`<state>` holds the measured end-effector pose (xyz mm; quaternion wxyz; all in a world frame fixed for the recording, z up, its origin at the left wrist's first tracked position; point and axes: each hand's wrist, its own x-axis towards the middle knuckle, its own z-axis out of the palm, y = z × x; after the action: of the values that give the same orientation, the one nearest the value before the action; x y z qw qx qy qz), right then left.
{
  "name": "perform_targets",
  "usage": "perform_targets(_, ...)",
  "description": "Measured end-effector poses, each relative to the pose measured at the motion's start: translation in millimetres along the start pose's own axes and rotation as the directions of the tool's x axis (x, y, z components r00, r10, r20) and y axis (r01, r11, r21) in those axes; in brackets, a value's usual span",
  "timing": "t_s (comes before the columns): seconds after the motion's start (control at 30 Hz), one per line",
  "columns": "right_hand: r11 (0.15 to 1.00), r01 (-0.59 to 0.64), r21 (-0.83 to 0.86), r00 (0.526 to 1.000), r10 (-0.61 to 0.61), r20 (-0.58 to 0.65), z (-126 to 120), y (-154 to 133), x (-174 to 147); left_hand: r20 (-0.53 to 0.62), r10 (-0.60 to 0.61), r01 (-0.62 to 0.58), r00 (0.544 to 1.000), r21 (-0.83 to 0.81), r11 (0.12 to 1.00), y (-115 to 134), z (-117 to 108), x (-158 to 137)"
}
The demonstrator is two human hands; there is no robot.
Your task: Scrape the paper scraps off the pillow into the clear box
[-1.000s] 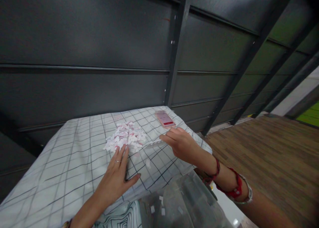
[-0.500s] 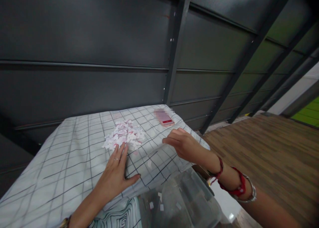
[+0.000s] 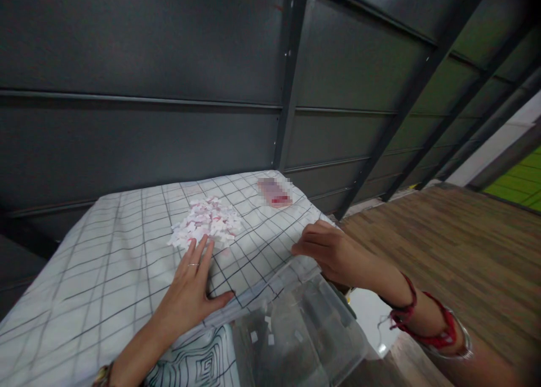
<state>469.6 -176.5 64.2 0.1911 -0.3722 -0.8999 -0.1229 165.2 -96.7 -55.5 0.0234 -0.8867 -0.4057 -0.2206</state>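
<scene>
My left hand [image 3: 190, 288] rests palm down on the checked cloth with its fingers spread. Its fingertips touch the near edge of a heap of small white and pink paper scraps [image 3: 209, 221]. My right hand [image 3: 325, 249] is closed in a pinch at the far right corner of a see-through plastic box [image 3: 291, 330]. A clear plastic flap [image 3: 291, 271] runs along the far rim, right under those fingers, and the pinch appears to be on it. Several small white scraps [image 3: 271, 339] show in the box. My right fingertips are partly hidden from view.
The checked cloth [image 3: 127, 252] covers the bed-like surface. A pixelated pinkish phone [image 3: 274, 192] lies at its far right. Dark metal panels [image 3: 139, 145] stand behind. Wooden floor [image 3: 422, 240] is to the right, and a white object [image 3: 372, 316] sits beside the box.
My right hand has moved right and toward me, and the clear plastic has come down with it toward the box. My left hand stays by the scraps. The view has shifted slightly.
</scene>
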Motion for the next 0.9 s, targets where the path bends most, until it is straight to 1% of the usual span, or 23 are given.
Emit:
perform_targets(0.1, 0.997, -0.055, -0.056, 0.998, 0.053, -0.030, 4, 4, 6, 0.005, -0.011, 0.011, 1.000, -0.002, 1.000, 0, 1, 0)
perform_targets(0.2, 0.969, -0.155, -0.195, 0.988, 0.151, -0.034, 21, 11, 20, -0.001, -0.020, 0.020, 1.000, 0.008, 1.000, -1, 3, 0)
perform_targets(0.23, 0.960, -0.170, -0.221, 0.985, 0.165, -0.040, 28, 13, 26, -0.009, -0.021, 0.021, 1.000, 0.014, 1.000, -1, 3, 0)
perform_targets(0.33, 0.955, -0.164, -0.247, 0.986, 0.158, -0.047, 48, 17, 41, -0.041, -0.026, 0.027, 0.999, 0.036, 0.999, -1, 5, -1)
perform_targets(0.43, 0.954, -0.148, -0.260, 0.989, 0.141, -0.045, 61, 16, 51, -0.075, -0.051, 0.055, 0.996, 0.060, 0.997, 0, 6, -1)
perform_targets(0.53, 0.955, -0.137, -0.263, 0.991, 0.130, -0.041, 63, 14, 53, -0.109, -0.069, 0.077, 0.992, 0.072, 0.994, 0, 8, -2)
perform_targets(0.7, 0.961, -0.116, -0.250, 0.993, 0.111, -0.033, 58, 9, 50, -0.145, -0.089, 0.103, 0.985, 0.090, 0.991, 1, 9, -2)
perform_targets(0.9, 0.962, -0.092, -0.256, 0.996, 0.085, -0.040, 62, 2, 58, -0.151, -0.096, 0.115, 0.984, 0.125, 0.986, 2, 9, -2)
